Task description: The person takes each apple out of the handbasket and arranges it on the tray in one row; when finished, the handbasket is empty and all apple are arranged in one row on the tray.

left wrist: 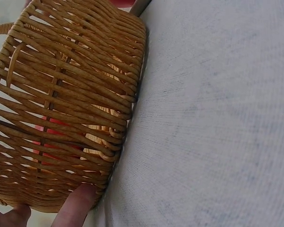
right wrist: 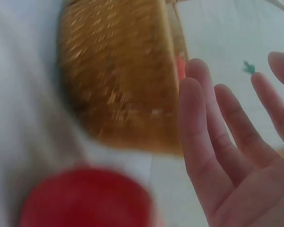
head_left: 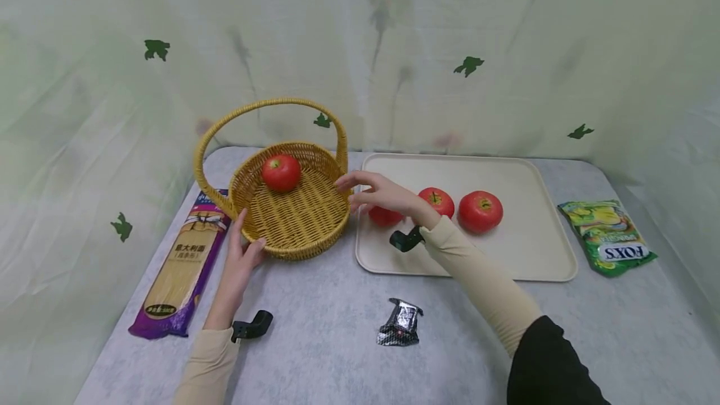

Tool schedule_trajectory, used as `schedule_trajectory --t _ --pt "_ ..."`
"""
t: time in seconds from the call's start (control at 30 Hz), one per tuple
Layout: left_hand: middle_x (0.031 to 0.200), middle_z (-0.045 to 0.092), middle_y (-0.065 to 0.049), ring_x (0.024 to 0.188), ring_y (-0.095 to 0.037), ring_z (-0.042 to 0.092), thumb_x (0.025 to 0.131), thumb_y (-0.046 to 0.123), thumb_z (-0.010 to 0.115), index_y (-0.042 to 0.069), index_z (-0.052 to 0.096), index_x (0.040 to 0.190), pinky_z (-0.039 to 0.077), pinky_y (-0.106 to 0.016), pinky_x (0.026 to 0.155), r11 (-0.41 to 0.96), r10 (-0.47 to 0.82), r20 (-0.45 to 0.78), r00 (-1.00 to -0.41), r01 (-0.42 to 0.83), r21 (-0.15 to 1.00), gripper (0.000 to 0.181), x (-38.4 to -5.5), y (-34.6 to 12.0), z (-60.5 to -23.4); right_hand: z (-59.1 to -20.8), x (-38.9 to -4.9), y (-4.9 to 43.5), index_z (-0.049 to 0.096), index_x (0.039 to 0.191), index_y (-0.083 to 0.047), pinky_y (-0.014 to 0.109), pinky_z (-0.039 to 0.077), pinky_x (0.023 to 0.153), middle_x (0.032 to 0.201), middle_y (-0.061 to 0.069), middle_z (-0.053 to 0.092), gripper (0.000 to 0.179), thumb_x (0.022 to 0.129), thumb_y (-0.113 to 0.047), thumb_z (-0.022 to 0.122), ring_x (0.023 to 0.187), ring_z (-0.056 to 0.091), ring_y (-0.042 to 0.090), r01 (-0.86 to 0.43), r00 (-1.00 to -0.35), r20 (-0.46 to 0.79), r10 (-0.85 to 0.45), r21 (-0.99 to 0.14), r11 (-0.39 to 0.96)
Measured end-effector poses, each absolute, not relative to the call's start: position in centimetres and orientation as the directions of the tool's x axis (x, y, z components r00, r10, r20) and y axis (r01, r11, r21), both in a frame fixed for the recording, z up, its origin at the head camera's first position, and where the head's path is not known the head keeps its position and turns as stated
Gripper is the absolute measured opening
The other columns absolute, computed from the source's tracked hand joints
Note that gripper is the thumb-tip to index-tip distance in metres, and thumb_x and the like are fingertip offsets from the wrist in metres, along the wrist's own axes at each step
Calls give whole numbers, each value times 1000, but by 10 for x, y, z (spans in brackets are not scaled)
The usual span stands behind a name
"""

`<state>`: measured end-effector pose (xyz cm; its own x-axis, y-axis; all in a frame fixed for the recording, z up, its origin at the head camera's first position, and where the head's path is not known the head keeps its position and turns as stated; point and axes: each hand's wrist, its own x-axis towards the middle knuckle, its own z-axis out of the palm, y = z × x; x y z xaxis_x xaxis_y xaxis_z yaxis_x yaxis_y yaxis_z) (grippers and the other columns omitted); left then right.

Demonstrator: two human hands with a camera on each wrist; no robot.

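Note:
A yellow-brown wicker basket with a tall hoop handle stands at the back left of the table, and one red apple lies inside it. My left hand touches the basket's near left side, thumb and fingers spread. In the left wrist view, its fingertips rest against the woven wall. Over the basket's right rim, my right hand holds nothing, its fingers loosely extended. Below my right forearm, a cream tray carries a partly hidden apple and two more apples beside it.
Left of the basket lies a purple-edged pack of spaghetti. A small shiny dark wrapped packet is on the table near the front middle. To the right of the tray sits a green Fox's bag. A pale patterned curtain hangs behind the table.

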<state>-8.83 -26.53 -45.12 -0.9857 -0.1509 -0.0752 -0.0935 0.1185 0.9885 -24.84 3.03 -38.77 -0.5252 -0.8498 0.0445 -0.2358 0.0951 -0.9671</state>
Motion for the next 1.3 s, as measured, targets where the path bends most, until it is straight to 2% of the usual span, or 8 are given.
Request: schedule_trajectory --t 0.23,0.47,0.63,0.83,1.03,1.2,1.3 --pt "158 -7 -4 137 -34 24 103 16 42 30 1 155 31 -57 103 102 -147 -78 -986 -93 990 67 -89 -263 -451 -379 -253 -17 46 137 -5 53 50 83 133 9 51 41 97 -11 52 98 61 35 -198 -503 19 -864 -976 94" --pt "158 -7 -7 136 -35 24 104 17 41 29 0 155 31 -57 102 125 -153 -68 -986 -88 988 66 -89 -263 -454 -375 -262 -46 40 139 0 44 54 80 138 22 42 44 97 -8 51 100 58 42 -171 -514 10 -858 -981 90" --pt "157 -6 -9 136 -36 25 104 18 41 29 1 155 31 -58 102 127 -151 -61 -987 -81 989 66 -89 -264 -455 -373 -269 -63 38 141 -3 48 52 80 138 24 40 46 97 -7 50 99 59 40 -118 -572 -7 -820 -989 91" --pt "157 -8 -4 135 -36 25 104 16 40 35 2 154 31 -58 101 123 -154 -68 -986 -88 988 66 -90 -264 -454 -375 -275 -85 35 145 -9 50 52 81 145 18 35 51 96 -6 51 99 60 40 -60 -655 -18 -755 -995 76" --pt "157 -11 -1 136 -35 24 103 13 40 28 0 155 31 -57 102 94 -155 -97 -983 -112 989 68 -87 -262 -446 -388 -274 -103 30 149 -15 50 49 86 151 12 27 58 97 -5 53 101 60 42 74 -727 -77 -683 -997 34" --pt "158 -9 -1 135 -36 25 103 16 41 29 0 155 32 -58 101 120 -160 -72 -984 -92 989 67 -89 -265 -451 -394 -273 -116 25 151 -17 56 44 91 153 13 22 64 96 -3 53 105 56 48 185 -753 -133 -644 -983 -13" --pt "158 -9 -2 135 -36 26 103 17 41 30 1 155 32 -58 101 122 -159 -66 -985 -86 989 67 -89 -264 -451 -396 -271 -122 22 153 -19 60 43 90 152 16 22 68 95 -1 53 105 54 53 190 -764 -148 -628 -982 0"
